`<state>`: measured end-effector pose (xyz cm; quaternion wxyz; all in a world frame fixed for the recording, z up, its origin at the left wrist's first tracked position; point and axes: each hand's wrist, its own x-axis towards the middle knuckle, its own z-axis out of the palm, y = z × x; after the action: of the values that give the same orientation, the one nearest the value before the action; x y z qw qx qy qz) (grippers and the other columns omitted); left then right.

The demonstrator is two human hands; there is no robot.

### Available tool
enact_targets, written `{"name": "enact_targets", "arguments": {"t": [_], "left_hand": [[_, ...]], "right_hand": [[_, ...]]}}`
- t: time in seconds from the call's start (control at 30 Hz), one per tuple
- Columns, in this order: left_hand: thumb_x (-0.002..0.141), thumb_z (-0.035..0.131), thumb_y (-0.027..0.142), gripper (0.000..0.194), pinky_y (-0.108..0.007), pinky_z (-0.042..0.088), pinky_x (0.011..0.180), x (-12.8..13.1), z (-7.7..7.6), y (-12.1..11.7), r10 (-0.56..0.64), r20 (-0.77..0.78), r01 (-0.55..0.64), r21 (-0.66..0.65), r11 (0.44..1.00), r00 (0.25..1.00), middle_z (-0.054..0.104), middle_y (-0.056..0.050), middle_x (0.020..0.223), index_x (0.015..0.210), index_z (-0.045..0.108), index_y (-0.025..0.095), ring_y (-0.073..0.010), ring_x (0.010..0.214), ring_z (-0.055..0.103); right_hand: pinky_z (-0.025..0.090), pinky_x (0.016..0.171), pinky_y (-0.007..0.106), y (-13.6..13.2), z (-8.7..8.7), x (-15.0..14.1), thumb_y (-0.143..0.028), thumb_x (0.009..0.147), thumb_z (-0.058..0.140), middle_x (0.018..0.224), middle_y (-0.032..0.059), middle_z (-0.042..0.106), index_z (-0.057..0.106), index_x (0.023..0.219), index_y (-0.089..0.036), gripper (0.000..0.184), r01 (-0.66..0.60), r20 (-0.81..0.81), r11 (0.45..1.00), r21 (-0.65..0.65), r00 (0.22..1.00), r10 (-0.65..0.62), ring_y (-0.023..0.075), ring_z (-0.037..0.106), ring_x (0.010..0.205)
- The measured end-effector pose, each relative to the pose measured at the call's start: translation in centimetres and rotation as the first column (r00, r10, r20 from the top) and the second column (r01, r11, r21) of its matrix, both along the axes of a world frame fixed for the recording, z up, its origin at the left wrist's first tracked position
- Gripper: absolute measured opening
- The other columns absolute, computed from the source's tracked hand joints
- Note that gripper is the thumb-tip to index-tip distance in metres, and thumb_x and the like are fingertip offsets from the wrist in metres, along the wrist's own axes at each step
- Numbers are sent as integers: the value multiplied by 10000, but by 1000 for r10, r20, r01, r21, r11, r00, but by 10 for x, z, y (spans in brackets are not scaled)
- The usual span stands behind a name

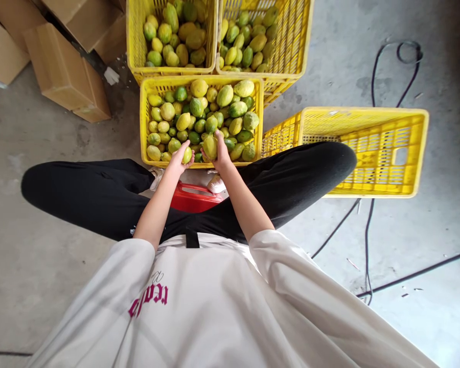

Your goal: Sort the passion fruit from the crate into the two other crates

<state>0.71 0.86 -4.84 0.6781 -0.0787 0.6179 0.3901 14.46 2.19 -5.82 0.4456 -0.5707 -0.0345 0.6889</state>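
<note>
A yellow plastic crate (143, 117) full of green and yellow lemons stands in front of me. Over its near edge, my left hand (178, 159) is closed around a small yellow-green lemon (186, 155). Close beside it on the right, my right hand (222, 153) grips a larger lemon (210, 147) with its fingers partly hidden behind the fruit. Loose lemons (183, 121) of mixed size and colour lie just beyond both hands.
Two more yellow crates, one at the back left (131, 41) and one at the back right (304, 46), hold lemons. Another yellow crate (410, 174) stands to the right, with black cables (368, 245) on the floor nearby. Cardboard boxes (61, 71) lie at the upper left.
</note>
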Motion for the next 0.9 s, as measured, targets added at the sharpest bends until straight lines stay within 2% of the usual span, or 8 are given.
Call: {"name": "enact_targets", "arguments": {"t": [0.07, 0.17, 0.27, 0.37, 0.57, 0.7, 0.8, 0.9], "left_hand": [[930, 908, 268, 271, -156, 519, 524, 2, 1, -2, -33, -57, 35, 36, 999, 998, 689, 20, 648, 844, 663, 188, -73, 502, 617], [960, 854, 212, 222, -150, 547, 577, 4, 3, -2, -35, -93, 40, 60, 997, 995, 663, 41, 642, 842, 668, 185, -58, 530, 612], [1072, 701, 273, 233, -158, 538, 595, 3, 4, 0, 0, -94, 4, 42, 999, 996, 599, 45, 598, 861, 695, 172, -56, 513, 556], [1132, 556, 350, 305, -186, 543, 587, -1, 4, 2, 1, -28, -1, 9, 1000, 1000, 578, 23, 574, 993, 750, 160, -97, 518, 563], [1164, 415, 392, 396, -230, 598, 639, 0, 10, 2, 41, 38, -40, -20, 999, 998, 672, -15, 636, 1147, 755, 191, -150, 608, 697], [1117, 626, 442, 302, -157, 516, 554, 3, 14, 2, -1, 24, 1, -15, 1000, 1000, 649, 22, 613, 988, 707, 182, -86, 523, 626], [996, 827, 343, 234, -133, 501, 540, 3, 12, 2, 16, 29, -16, -8, 1000, 999, 636, 56, 631, 908, 665, 198, -53, 496, 596], [932, 881, 284, 242, -139, 488, 507, 1, 8, 1, 42, 24, -41, -29, 999, 999, 578, 83, 616, 878, 655, 219, -49, 461, 542]], "right_hand": [[675, 694, 239, -2, 1, -1, -484, 1018, 778, 750, -58, 666, 602, 982, -232, 309, 0, 35, 999, 38, 999, -1, 108, 698, 634], [677, 685, 230, -3, -1, -2, -401, 942, 860, 767, -78, 671, 598, 1004, -242, 313, 8, 53, 999, 45, 999, -10, 100, 696, 626], [688, 688, 261, -1, -6, -1, -458, 1017, 729, 758, -49, 691, 627, 1023, -234, 246, 15, -3, 1000, 20, 1000, -15, 137, 740, 682], [688, 687, 302, 1, -9, 2, -503, 1108, 508, 745, 11, 714, 647, 989, -208, 347, 22, -86, 1000, -1, 996, -22, 189, 779, 766], [638, 698, 258, 3, -5, 4, -316, 1123, 361, 793, 13, 749, 639, 943, -201, 351, 45, -154, 998, 35, 987, -39, 157, 741, 774], [682, 773, 301, 0, 3, 6, -395, 1097, 543, 740, -18, 686, 647, 946, -227, 249, 41, -193, 999, 28, 981, -35, 172, 745, 795], [700, 764, 289, -2, 4, 5, -387, 1051, 687, 749, -40, 668, 632, 944, -243, 187, 49, -186, 999, 8, 981, -47, 147, 712, 720], [703, 759, 282, -3, 2, 3, -322, 1022, 728, 755, -60, 663, 620, 967, -250, 140, 51, -174, 999, -14, 983, -53, 131, 697, 694]]}}
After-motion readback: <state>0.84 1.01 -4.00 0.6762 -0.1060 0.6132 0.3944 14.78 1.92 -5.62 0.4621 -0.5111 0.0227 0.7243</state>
